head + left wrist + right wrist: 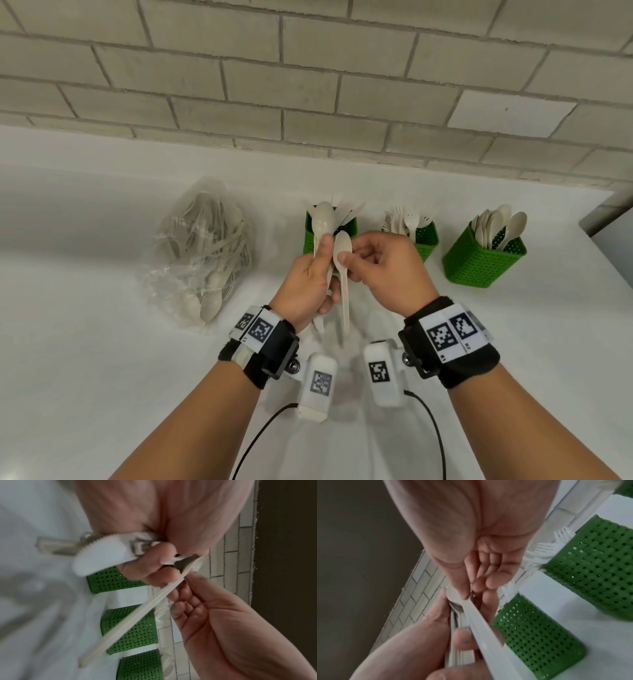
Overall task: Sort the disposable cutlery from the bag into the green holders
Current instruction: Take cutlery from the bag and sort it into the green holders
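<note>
My left hand [317, 270] grips a small bundle of beige cutlery; one spoon bowl [323, 219] sticks up above my thumb, and a serrated knife [101, 555] juts out in the left wrist view. My right hand [347, 257] pinches the bowl of a second spoon [343, 274] between thumb and forefinger, its handle hanging down beside the bundle. Three green holders stand behind: the left one [310, 240] with knives, the middle one [426, 241] with forks, the right one [483, 263] with spoons. The clear bag [205, 250] of cutlery lies to the left.
Everything sits on a white counter [85, 308] against a pale brick wall [308, 85]. The counter's right end drops off past the spoon holder. Black cables from the wrist cameras trail toward me at the bottom.
</note>
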A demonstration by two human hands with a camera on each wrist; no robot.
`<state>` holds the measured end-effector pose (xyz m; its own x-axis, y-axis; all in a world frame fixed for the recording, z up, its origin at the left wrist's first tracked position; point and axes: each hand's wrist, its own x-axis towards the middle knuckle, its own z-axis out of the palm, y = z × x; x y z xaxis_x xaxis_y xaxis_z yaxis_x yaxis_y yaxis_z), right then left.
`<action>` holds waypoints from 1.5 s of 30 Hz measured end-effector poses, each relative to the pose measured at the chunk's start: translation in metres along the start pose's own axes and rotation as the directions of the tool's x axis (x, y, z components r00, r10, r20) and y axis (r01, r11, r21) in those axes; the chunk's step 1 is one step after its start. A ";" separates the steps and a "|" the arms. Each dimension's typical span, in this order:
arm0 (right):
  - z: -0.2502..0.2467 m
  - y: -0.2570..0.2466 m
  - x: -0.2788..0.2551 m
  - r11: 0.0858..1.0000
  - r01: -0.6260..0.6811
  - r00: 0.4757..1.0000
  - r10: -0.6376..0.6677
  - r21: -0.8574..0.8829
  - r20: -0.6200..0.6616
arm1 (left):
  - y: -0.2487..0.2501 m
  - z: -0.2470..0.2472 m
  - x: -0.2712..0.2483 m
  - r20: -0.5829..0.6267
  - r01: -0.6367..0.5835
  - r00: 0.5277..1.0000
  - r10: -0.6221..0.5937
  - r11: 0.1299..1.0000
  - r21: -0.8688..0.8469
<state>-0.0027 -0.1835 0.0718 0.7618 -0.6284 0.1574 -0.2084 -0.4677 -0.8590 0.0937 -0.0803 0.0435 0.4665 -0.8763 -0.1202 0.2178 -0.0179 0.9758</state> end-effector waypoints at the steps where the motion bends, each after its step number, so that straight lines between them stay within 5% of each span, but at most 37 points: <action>1: 0.002 0.002 0.000 1.000 -0.021 0.999 0.022 0.018 -0.036 | 0.000 -0.001 0.000 0.007 -0.008 1.000 0.008 1.000 0.010; 8: 0.005 0.002 -0.003 0.989 -0.021 0.997 0.031 0.149 -0.071 | 0.001 -0.003 0.001 0.051 -0.008 0.999 0.007 1.000 0.005; 15: -0.017 0.006 0.010 0.927 -0.128 0.950 0.217 0.354 -0.226 | -0.015 -0.018 0.009 -0.144 -0.126 0.976 0.163 0.963 0.237; 23: -0.013 -0.007 0.002 0.637 -0.159 0.913 0.385 0.755 -0.133 | -0.016 -0.012 0.012 -0.184 -0.088 0.978 0.102 0.993 0.082; 28: 0.004 0.014 0.006 0.815 -0.266 0.878 0.426 0.515 -0.221 | -0.022 -0.012 0.013 -0.140 -0.175 0.971 0.195 0.974 0.141; 36: 0.021 0.010 0.005 0.898 -0.178 0.968 0.233 0.403 -0.090 | -0.021 0.006 0.007 0.008 -0.192 0.981 0.192 0.978 0.086; 40: 0.015 0.012 0.004 0.912 -0.136 0.944 0.238 0.386 -0.229 | -0.026 -0.001 0.009 -0.067 -0.077 0.994 0.090 0.980 0.185; 43: 0.009 0.012 0.004 0.872 -0.069 0.932 0.229 0.484 -0.280 | -0.030 -0.008 0.012 -0.276 -0.127 0.942 0.191 0.964 0.235; 45: 0.009 0.020 0.001 0.950 -0.030 0.944 0.129 0.310 -0.304 | -0.021 -0.009 0.011 -0.300 -0.187 0.920 0.254 0.954 0.236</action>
<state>-0.0006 -0.1881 0.0500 0.5058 -0.8423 0.1861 -0.0302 -0.2329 -0.9720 0.1023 -0.0849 0.0199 0.7413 -0.6660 0.0827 -0.0818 0.0326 0.9961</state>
